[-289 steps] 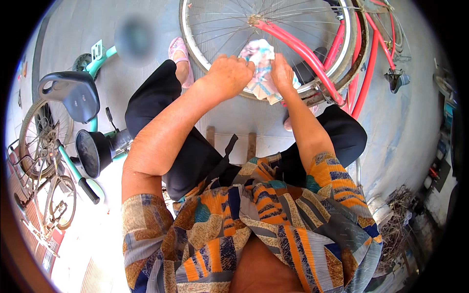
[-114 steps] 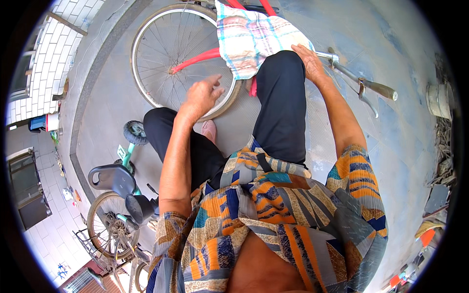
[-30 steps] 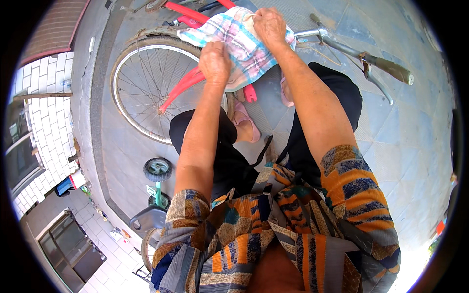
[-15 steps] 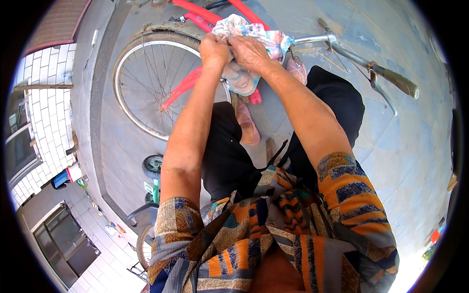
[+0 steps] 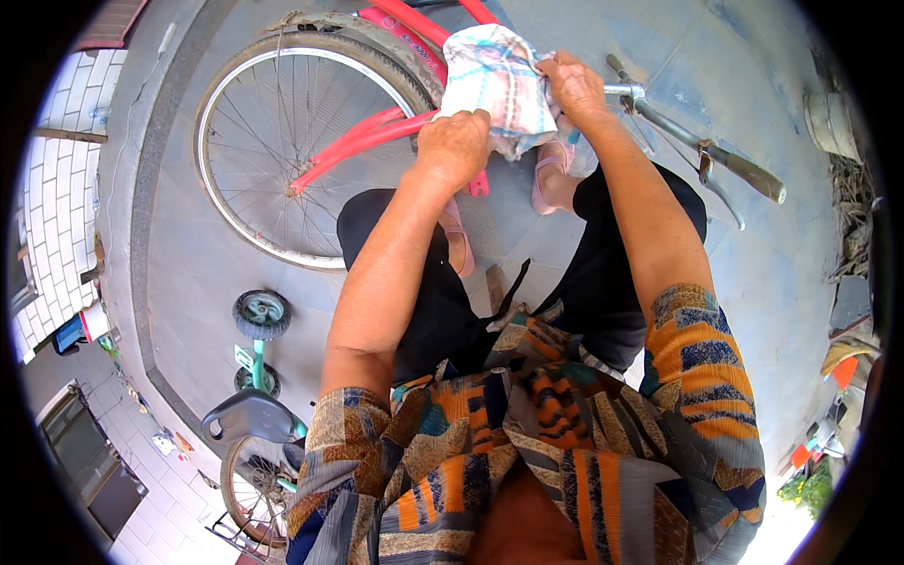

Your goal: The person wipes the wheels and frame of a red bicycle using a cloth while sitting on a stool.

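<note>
Grey concrete floor (image 5: 188,235) outdoors, white tiled wall (image 5: 52,188) at left edge. Red bicycle (image 5: 377,132) stood across the top, its frame tubes running left to right and slightly upward, spoked wheel (image 5: 301,141) to the left, handlebar (image 5: 697,151) slanting down to the right with a brown grip at the end. Checked cloth (image 5: 494,80) lay bunched on the frame just right of the wheel, between both hands. Left hand (image 5: 457,146) was clenched on the cloth's lower edge, over a red tube. Right hand (image 5: 574,85) gripped the cloth's right side, next to the handlebar stem. Pink sandals (image 5: 546,174) on the floor below the cloth. Small green kids' bike (image 5: 254,377) with dark seat stood lower left, well apart.
</note>
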`<state>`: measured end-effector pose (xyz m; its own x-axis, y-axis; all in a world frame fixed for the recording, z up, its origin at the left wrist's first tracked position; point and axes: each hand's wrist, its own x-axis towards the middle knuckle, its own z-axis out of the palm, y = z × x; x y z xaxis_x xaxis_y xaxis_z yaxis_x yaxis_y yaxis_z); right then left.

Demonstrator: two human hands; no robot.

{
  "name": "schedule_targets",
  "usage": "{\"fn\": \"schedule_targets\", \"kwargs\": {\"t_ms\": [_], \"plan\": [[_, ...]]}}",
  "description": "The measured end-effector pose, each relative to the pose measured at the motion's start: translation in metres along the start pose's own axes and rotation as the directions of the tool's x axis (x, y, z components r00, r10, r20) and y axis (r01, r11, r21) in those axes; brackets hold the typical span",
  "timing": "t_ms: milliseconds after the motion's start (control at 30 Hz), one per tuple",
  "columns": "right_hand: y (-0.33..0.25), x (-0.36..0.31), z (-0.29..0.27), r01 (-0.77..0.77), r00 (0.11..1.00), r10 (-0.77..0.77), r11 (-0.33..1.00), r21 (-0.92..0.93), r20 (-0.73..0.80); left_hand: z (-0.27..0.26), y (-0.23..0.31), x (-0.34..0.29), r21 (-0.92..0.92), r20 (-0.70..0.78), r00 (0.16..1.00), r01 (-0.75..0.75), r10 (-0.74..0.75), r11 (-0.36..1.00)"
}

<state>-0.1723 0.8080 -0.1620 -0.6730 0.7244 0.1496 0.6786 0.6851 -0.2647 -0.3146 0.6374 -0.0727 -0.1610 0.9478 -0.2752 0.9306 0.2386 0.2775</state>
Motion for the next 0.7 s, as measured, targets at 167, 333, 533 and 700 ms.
{"fn": "schedule_targets", "kwargs": {"t_ms": [167, 333, 533, 700], "plan": [[-0.018, 0.005, 0.015, -0.091, 0.994, 0.098, 0.991, 0.102, -0.058, -0.008, -0.004, 0.005, -0.024, -0.044, 0.992, -0.118, 0.117, 0.993], [-0.073, 0.006, 0.044, 0.067, 0.998, -0.064, 0.922, 0.381, -0.02, -0.011, 0.001, 0.01, 0.035, 0.041, 0.993, -0.108, 0.107, 0.993], [-0.071, 0.01, 0.036, 0.253, 0.962, -0.265, 0.956, 0.148, 0.069, -0.008, -0.003, 0.012, 0.032, 0.002, 0.99, -0.14, 0.14, 0.99], [-0.033, 0.008, 0.02, 0.07, 0.993, -0.074, 0.997, 0.045, 0.095, 0.001, 0.006, 0.011, -0.028, -0.007, 0.983, -0.186, 0.185, 0.982]]}}
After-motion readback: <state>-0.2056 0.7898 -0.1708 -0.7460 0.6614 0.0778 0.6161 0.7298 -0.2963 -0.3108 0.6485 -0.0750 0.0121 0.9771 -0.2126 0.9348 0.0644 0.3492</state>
